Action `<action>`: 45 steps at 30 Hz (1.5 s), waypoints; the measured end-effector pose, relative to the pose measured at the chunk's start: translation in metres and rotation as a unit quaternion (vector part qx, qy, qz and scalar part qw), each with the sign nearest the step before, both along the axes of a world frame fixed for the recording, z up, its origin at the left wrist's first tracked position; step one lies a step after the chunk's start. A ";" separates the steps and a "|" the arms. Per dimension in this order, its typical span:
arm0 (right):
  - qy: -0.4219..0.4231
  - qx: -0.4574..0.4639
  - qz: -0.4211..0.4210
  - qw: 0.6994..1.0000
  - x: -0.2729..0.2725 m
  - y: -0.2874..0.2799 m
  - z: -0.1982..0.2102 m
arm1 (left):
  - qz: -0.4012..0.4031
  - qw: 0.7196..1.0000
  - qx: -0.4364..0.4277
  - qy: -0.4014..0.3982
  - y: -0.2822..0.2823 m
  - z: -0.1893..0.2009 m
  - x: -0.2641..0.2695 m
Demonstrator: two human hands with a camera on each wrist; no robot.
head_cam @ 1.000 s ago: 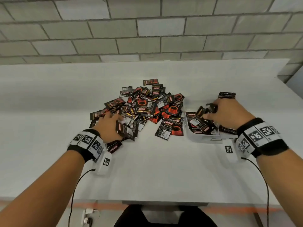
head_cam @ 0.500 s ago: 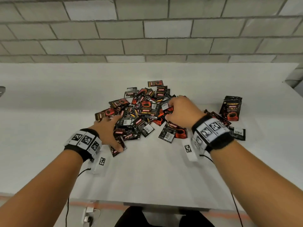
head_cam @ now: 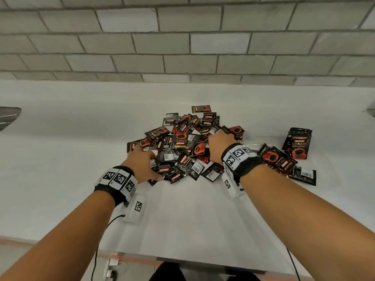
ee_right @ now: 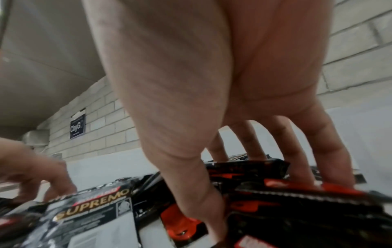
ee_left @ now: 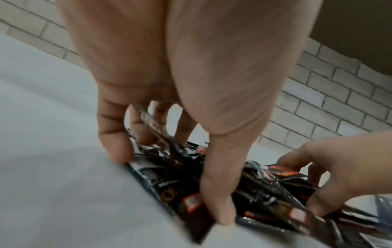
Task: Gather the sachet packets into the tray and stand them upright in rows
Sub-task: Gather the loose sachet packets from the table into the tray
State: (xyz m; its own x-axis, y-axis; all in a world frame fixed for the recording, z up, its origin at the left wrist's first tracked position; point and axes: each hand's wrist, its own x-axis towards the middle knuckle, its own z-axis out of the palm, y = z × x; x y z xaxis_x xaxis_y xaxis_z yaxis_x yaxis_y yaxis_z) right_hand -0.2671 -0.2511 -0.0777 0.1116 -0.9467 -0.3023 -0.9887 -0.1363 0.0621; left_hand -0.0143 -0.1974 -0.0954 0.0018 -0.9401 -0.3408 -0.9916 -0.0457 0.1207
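While both hands (head_cam: 142, 163) dig in, sachet packets (head_cam: 182, 138) crowd the tray (head_cam: 257, 146).

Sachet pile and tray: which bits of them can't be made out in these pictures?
- Tray: head view, nearly all hidden behind the right hand and wrist; its shape is unclear.
- Sachet pile: head view, lower packets buried, so no count.
- Left hand: left wrist view, motion blur smears the print on the packets it grips.
- Right hand's fingertips: right wrist view, sunk behind packets.
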 end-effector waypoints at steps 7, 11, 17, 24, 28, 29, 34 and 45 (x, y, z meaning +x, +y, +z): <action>-0.049 -0.044 0.043 0.997 -0.007 0.015 0.026 | 0.005 1.000 -0.006 -0.007 -0.003 -0.005 0.000; -0.096 -0.080 0.033 0.992 -0.013 0.017 0.045 | 0.006 1.000 0.004 -0.014 -0.006 -0.004 -0.002; -0.226 -0.116 0.000 0.967 -0.028 0.021 0.070 | 0.031 0.999 0.036 -0.023 -0.003 -0.006 -0.001; -0.324 -0.206 -0.018 0.923 -0.053 0.040 0.099 | 0.065 0.997 0.048 -0.004 -0.001 0.001 0.007; -0.324 -0.227 -0.017 0.918 -0.085 0.067 0.102 | 0.114 0.991 0.027 0.064 -0.008 0.017 0.028; -0.321 -0.228 -0.025 0.919 -0.095 0.073 0.099 | 0.117 0.990 0.013 0.076 -0.010 0.024 0.033; -0.317 -0.230 -0.086 0.916 -0.143 0.088 0.082 | 0.021 0.982 -0.045 0.182 -0.017 0.066 0.005; -0.309 -0.227 -0.128 0.915 -0.178 0.093 0.075 | -0.240 0.963 -0.016 -0.123 0.008 0.002 -0.108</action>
